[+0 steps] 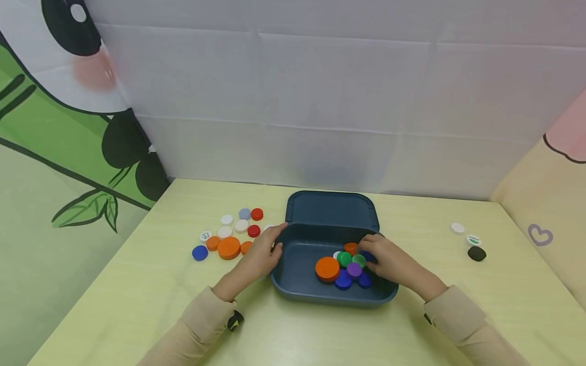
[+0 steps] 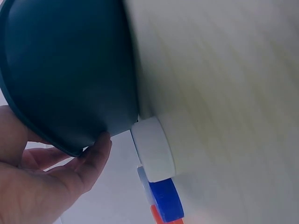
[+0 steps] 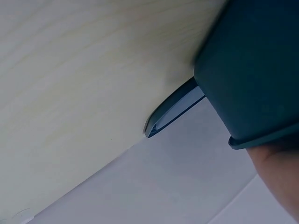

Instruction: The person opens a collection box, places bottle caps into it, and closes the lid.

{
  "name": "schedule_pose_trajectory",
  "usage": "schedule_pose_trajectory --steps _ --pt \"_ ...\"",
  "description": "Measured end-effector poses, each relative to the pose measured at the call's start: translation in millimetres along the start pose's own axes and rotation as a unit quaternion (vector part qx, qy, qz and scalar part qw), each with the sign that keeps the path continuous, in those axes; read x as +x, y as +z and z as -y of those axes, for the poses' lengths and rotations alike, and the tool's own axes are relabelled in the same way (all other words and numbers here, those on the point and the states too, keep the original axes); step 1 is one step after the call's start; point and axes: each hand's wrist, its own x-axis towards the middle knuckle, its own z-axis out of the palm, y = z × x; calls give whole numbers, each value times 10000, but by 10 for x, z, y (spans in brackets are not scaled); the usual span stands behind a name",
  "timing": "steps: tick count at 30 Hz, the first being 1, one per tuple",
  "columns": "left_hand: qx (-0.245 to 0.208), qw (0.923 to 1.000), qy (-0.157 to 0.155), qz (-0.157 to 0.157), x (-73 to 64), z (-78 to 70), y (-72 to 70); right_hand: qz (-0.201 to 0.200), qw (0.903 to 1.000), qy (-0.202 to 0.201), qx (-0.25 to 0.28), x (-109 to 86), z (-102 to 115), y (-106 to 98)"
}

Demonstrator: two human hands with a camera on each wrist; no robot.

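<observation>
A dark blue plastic box [image 1: 293,292] stands uncovered on the table, with several bottle caps in its right half: a large orange cap [image 1: 327,269], a purple cap [image 1: 354,270], and green, blue and smaller orange ones. My left hand [image 1: 264,254] grips the box's left back corner; the left wrist view shows fingertips [image 2: 103,140] against the outer wall. Over the right rim, my right hand [image 1: 389,259] reaches in with bent fingers around a blue cap [image 1: 368,256]. I cannot tell whether they pinch it. In the right wrist view, the box wall hides the fingers.
Behind the box lies its dark blue lid [image 1: 331,208]. Left of it are several loose caps, among them a large orange cap [image 1: 229,248] and a blue cap [image 1: 200,253]. A black cap [image 1: 477,253] and two white ones lie far right. A white wall [image 1: 320,101] borders the table's back.
</observation>
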Motion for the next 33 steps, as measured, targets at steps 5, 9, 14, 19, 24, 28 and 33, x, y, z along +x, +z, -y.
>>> schedule_pose_trajectory --steps 5,9,14,19,24,28,33 --pt "-15 10000 -27 13 -5 -8 -4 42 9999 113 -94 -6 4 1" --pt "8 10000 -9 -1 -2 -10 -3 37 9999 62 -103 -7 0 -2" --pt "-1 10000 10 -15 -3 -8 -1 -118 9999 -51 -26 -8 -10 -58" --pt "-10 10000 55 -22 -1 -9 -1 -570 9982 -181 71 -25 -75 -153" --pt "10 10000 80 -22 1 -8 -3 -1139 9923 -238 415 -40 -187 -243" --pt "35 10000 76 -24 2 4 7 -1462 9877 -85 548 -63 -307 -315" --pt "17 10000 66 -25 -1 9 14 -1855 9802 210 659 -154 -517 -395"
